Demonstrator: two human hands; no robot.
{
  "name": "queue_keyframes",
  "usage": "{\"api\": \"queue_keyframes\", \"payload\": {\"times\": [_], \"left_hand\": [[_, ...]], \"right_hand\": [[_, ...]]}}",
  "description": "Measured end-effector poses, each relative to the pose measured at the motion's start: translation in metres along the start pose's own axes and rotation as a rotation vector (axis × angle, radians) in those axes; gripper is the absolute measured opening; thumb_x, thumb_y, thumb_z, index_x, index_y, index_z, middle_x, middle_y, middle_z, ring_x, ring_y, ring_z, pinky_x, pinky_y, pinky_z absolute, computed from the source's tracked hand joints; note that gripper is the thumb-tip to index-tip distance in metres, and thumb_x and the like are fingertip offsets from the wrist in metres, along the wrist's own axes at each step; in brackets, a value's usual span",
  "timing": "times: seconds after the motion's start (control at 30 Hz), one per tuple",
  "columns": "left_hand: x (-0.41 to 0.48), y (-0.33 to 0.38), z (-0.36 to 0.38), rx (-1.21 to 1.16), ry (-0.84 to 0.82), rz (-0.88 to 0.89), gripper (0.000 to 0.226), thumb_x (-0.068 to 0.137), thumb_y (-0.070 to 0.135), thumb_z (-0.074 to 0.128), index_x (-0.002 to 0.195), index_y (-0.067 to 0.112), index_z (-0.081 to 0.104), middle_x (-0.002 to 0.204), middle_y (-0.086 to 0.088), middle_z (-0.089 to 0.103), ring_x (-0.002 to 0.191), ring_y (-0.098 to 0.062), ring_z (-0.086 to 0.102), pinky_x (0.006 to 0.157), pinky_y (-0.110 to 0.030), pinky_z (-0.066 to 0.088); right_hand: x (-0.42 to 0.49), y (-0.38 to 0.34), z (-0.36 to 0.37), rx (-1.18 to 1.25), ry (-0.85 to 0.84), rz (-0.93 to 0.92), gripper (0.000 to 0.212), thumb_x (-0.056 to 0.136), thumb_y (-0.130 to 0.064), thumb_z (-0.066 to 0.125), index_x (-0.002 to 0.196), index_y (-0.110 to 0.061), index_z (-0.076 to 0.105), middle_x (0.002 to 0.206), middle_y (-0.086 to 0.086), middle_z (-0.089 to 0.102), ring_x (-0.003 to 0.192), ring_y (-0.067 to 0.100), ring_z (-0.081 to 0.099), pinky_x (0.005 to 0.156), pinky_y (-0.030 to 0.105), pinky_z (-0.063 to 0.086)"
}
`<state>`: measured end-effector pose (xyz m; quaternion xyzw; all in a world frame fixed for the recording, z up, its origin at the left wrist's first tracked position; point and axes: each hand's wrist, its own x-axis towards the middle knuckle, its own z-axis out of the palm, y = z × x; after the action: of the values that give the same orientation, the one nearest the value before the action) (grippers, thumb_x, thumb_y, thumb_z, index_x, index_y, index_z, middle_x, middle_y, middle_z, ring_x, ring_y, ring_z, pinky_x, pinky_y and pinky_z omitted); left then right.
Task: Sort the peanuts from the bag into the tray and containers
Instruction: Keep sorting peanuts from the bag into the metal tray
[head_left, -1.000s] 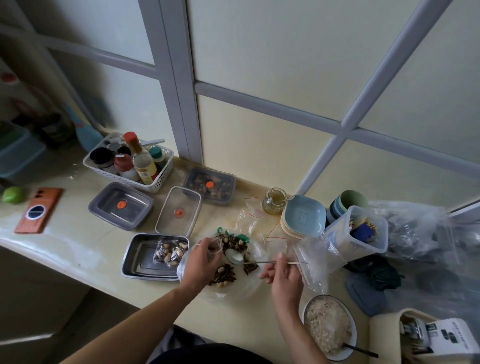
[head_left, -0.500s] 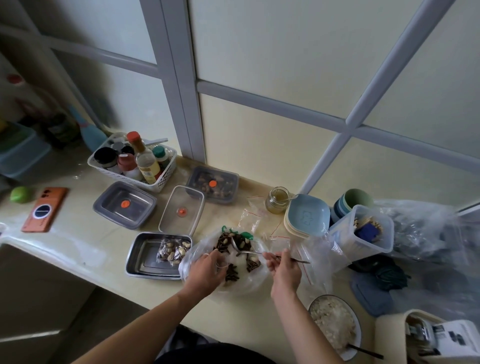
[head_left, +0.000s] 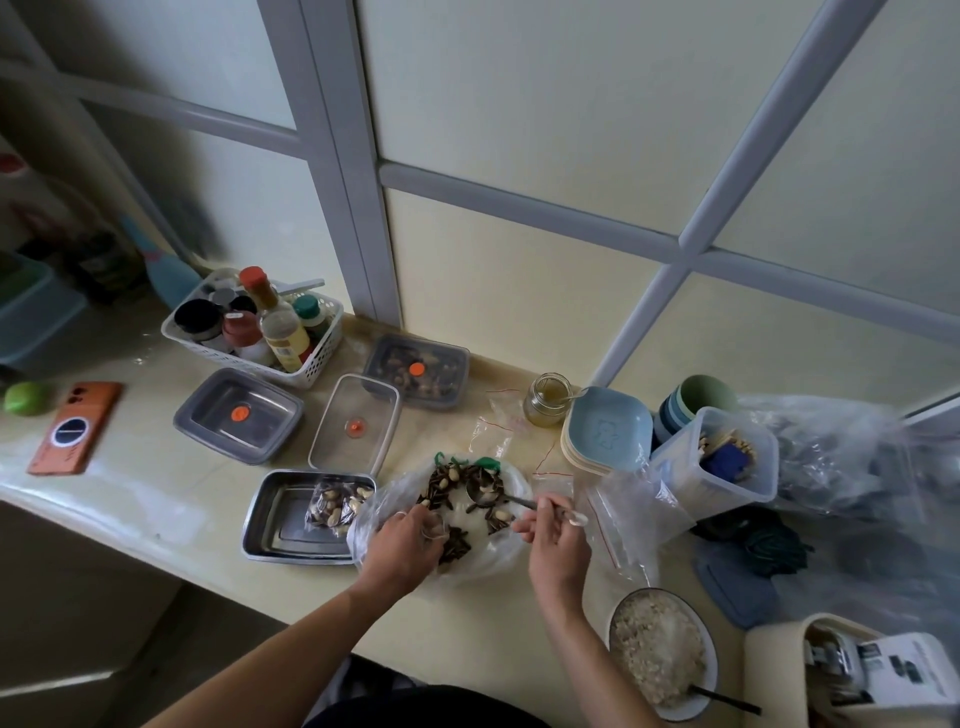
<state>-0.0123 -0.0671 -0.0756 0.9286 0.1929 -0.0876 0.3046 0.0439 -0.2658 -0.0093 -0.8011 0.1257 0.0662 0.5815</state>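
Head view looks down on a pale yellow surface (head_left: 457, 618) below a window. A clear plastic bag (head_left: 496, 558) lies open near the front edge, about midway along it, and holds peanuts (head_left: 455, 474) mixed with dark seeds. The left hand (head_left: 402, 540) is at the bag's left side with its fingers curled on the clear plastic. The right hand (head_left: 558, 545) pinches the handle of a metal spoon (head_left: 483, 492), whose bowl lies among the peanuts inside the bag. A steel tray (head_left: 257, 519) sits just left of the bag, whose plastic overlaps the tray's right rim; a small packet (head_left: 336, 503) of peanuts and seeds rests in the tray's right end. Behind the tray stand a grey container (head_left: 239, 413) with an orange dot and a clear container (head_left: 356, 423). Nearer the back edge, a third container (head_left: 415, 371) holds dark food. A white basket (head_left: 317, 358) of bottles stands at the back left, and an orange phone (head_left: 75, 426) lies toward the left edge. A bowl of rice (head_left: 660, 654) sits at the front edge to the right of the hands.
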Motion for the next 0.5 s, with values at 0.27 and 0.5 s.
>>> {"api": "queue_keyframes", "payload": {"times": [0.27, 0.5], "left_hand": [[0.002, 0.011, -0.005, -0.032, -0.035, -0.048, 0.02, 0.089, 0.034, 0.064, 0.106, 0.023, 0.063, 0.103, 0.008, 0.071, 0.1, -0.015, 0.062, 0.083, -0.033, 0.051], [0.02, 0.023, -0.006, -0.081, -0.061, -0.056, 0.026, 0.085, 0.032, 0.062, 0.108, 0.02, 0.063, 0.105, 0.001, 0.069, 0.098, -0.019, 0.064, 0.082, -0.032, 0.05]], "right_hand": [[-0.004, 0.004, -0.009, -0.134, -0.057, -0.211, 0.024, 0.108, -0.018, 0.049, 0.102, -0.02, 0.072, 0.068, -0.011, 0.072, 0.065, 0.006, 0.072, 0.066, 0.038, 0.061], [-0.007, -0.025, -0.029, -0.103, -0.025, -0.294, 0.03, 0.108, -0.02, 0.048, 0.092, -0.021, 0.072, 0.066, -0.006, 0.07, 0.058, 0.008, 0.07, 0.058, 0.026, 0.057]]}}
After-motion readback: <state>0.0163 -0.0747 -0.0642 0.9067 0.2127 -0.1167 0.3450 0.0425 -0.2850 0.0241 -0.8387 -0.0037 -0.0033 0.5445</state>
